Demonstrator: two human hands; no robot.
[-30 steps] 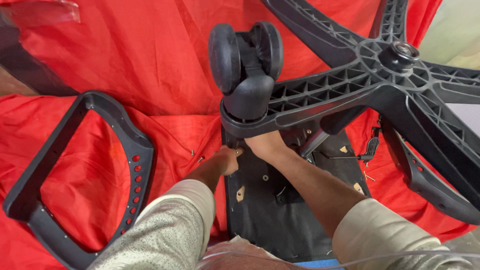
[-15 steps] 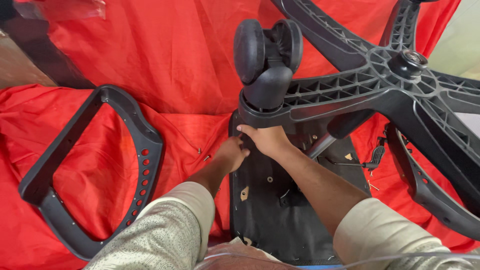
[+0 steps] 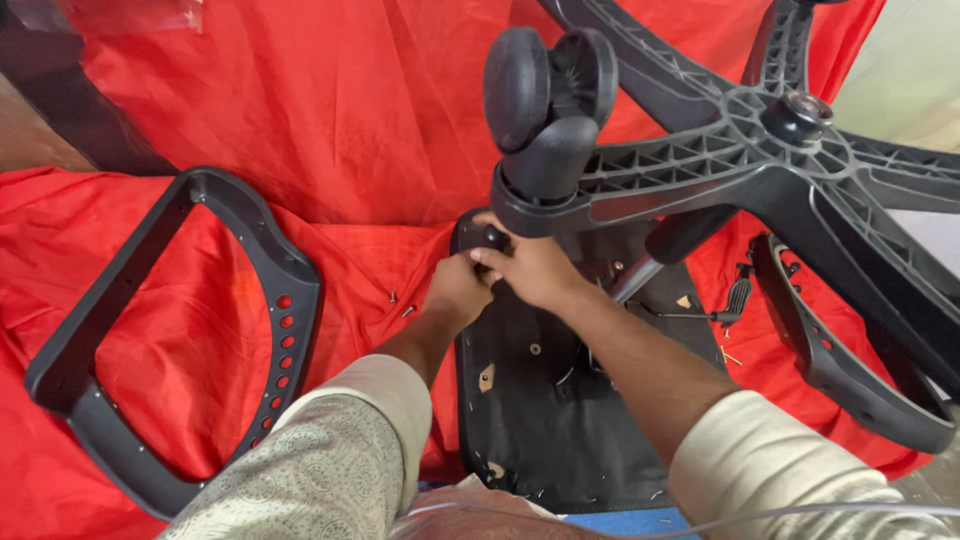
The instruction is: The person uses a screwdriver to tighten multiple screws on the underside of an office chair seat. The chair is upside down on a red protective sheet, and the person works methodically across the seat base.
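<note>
An office chair lies upside down on a red cloth. Its black seat underside (image 3: 560, 420) faces me, and the black five-armed base (image 3: 760, 160) with a twin-wheel caster (image 3: 545, 85) hangs above it. My left hand (image 3: 458, 292) is curled closed at the seat's far edge. My right hand (image 3: 532, 272) touches it from the right, fingers pinched on a small round black knob (image 3: 493, 236) under the caster arm. Both forearms wear light sleeves.
A loose black armrest frame (image 3: 170, 340) lies on the red cloth (image 3: 340, 130) at the left. Another armrest (image 3: 850, 370) sits attached at the right of the seat. A lever and metal rod (image 3: 700, 310) stick out near it. Small screws (image 3: 400, 303) lie left of my hands.
My view has drifted left and down, so the caster and base sit further right. Both hands stayed together at the seat's far edge, closing more tightly around the knob.
</note>
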